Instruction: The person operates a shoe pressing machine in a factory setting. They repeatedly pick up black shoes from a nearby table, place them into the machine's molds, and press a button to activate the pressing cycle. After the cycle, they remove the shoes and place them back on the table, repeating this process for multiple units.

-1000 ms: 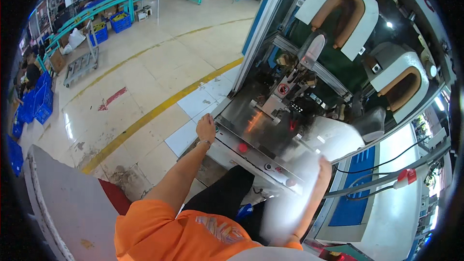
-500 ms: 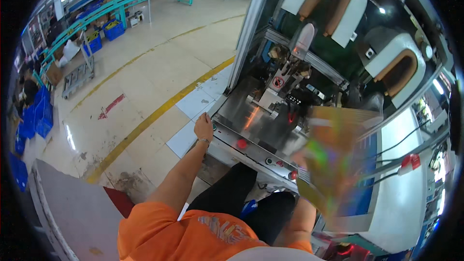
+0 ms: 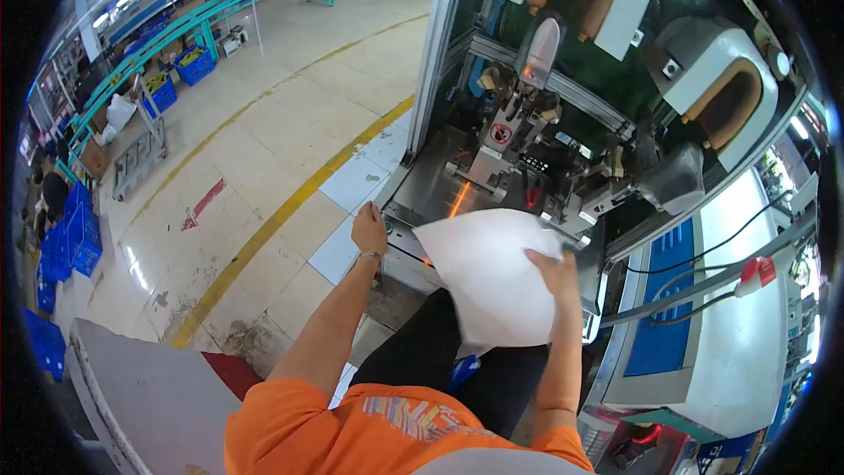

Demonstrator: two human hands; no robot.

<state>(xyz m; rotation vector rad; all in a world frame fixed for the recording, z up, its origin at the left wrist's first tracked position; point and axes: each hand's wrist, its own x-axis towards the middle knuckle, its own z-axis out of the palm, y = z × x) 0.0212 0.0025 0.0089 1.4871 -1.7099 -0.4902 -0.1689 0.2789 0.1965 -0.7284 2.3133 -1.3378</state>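
My right hand (image 3: 556, 274) grips the right side of a white sheet (image 3: 488, 277), its fingers over the top face. Held above my lap, the sheet is slightly curved and covers part of the machine's front edge. At the left front corner of the machine (image 3: 431, 185), my left hand (image 3: 369, 229) is closed, with fingertips pressed together; whatever they hold, if anything, is hidden. Beyond the sheet, a pale last-shaped form (image 3: 542, 51) stands over the metal fixture (image 3: 497, 158). An orange light line shows on the metal bed.
Two white U-shaped parts with brown pads (image 3: 725, 105) hang in the machine's upper area. A blue and white cabinet (image 3: 659, 299) and cables are at right. A grey panel (image 3: 149, 396) stands at lower left. Blue crates (image 3: 79, 229) and a green conveyor (image 3: 229, 13) lie far left.
The sheet, blurred and iridescent at the right before, has swung left over my lap and shows a white face. My right hand came with it. My left hand stays nearly in place.
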